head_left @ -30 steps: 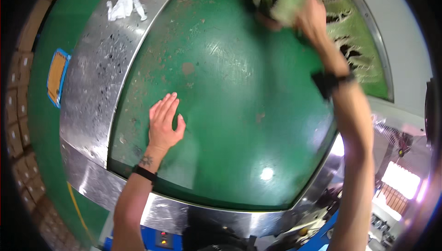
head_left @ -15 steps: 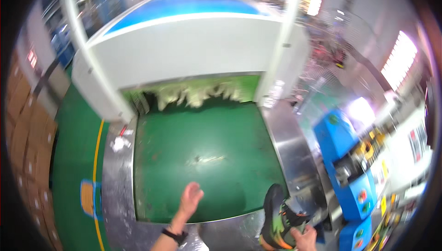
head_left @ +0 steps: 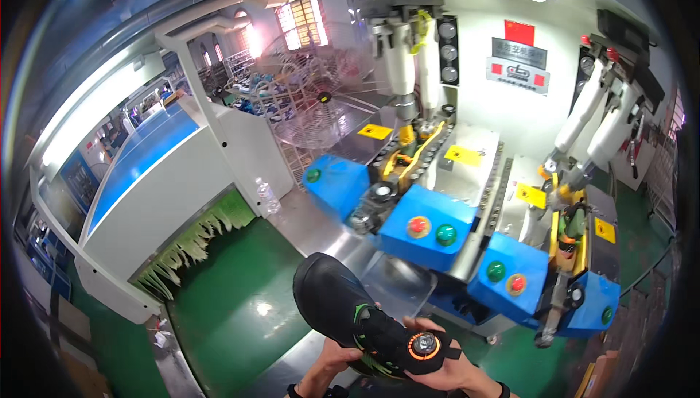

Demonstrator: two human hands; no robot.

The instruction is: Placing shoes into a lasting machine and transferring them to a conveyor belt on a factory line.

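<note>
A black shoe (head_left: pixel 329 297) with green and orange accents is held in front of me, its toe pointing up and to the left. My left hand (head_left: pixel 334 361) grips its side from below. My right hand (head_left: pixel 446 370) is closed around the heel end, close to a round, shiny piece with an orange ring (head_left: pixel 424 345) at the collar. Parts of my fingers are hidden behind the shoe. Beyond it lies the metal edge of the green conveyor belt (head_left: pixel 244 318).
On the right stands a machine with blue control boxes (head_left: pixel 430 223), red and green buttons, and white vertical cylinders (head_left: pixel 399 62). A plastic bottle (head_left: pixel 267 195) stands beside the tunnel with a fringed green curtain (head_left: pixel 193 241). A caged fan (head_left: pixel 324 97) is behind.
My view has swung right toward the blue machine. My left hand, previously holding nothing over the belt, now grips the shoe together with my right hand. The shoe has come up in front of me.
</note>
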